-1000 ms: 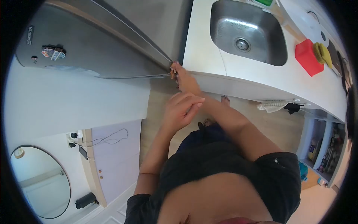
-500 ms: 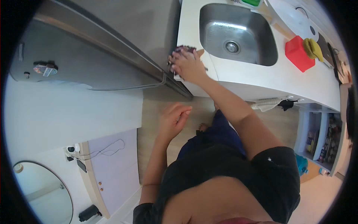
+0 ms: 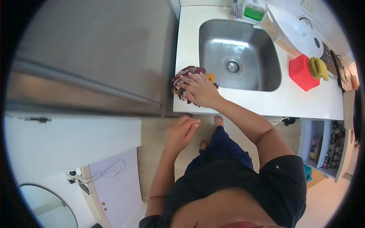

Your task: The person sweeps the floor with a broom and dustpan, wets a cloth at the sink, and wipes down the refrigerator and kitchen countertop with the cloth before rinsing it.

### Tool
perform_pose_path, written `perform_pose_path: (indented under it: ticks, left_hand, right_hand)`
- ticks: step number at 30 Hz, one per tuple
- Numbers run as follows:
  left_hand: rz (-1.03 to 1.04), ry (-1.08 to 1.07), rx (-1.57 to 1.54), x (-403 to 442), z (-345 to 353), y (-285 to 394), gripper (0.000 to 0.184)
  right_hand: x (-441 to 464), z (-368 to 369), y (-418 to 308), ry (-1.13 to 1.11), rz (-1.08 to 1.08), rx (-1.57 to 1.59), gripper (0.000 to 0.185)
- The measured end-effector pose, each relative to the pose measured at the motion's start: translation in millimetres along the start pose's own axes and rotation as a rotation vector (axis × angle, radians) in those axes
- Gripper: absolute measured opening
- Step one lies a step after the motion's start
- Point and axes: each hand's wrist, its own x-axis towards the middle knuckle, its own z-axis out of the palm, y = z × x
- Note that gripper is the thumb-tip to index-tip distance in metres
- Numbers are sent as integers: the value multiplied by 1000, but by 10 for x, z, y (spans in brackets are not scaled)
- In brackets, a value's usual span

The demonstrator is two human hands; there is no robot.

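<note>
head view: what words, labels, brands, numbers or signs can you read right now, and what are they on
No text can be read.
Drawer packs: any print is too small to read.
Dark piece by the fridge: too blurred to read.
Cloth under the right hand: no lettering can be made out.

Worn: a black short-sleeved cloth top (image 3: 213,175); its right sleeve (image 3: 287,176) bears a small white mark (image 3: 277,166) near the hem. Loose navy-blue cloth trousers (image 3: 226,150) below; feet (image 3: 218,121) bare.
</note>
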Motion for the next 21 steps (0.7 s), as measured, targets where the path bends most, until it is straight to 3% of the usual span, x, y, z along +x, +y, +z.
perform_pose_path:
  ticks: [6,14,20,21]
  left_hand:
    - [59,-35,63,600,234,-137,8]
    - [-121,24,87,1309,331,-202,12]
    - [-110,49,95,1688,497,-197,13]
    - [-113,41,91,1710,517,-178,13]
  right_hand:
    - [1127,342,1062,138,-9,-49,43]
    - [2452,495,2731,38,51,-188,46]
    - [2531,363,3212,-38,160,-135,49]
    - [2446,298,3272,-49,256,-158,50]
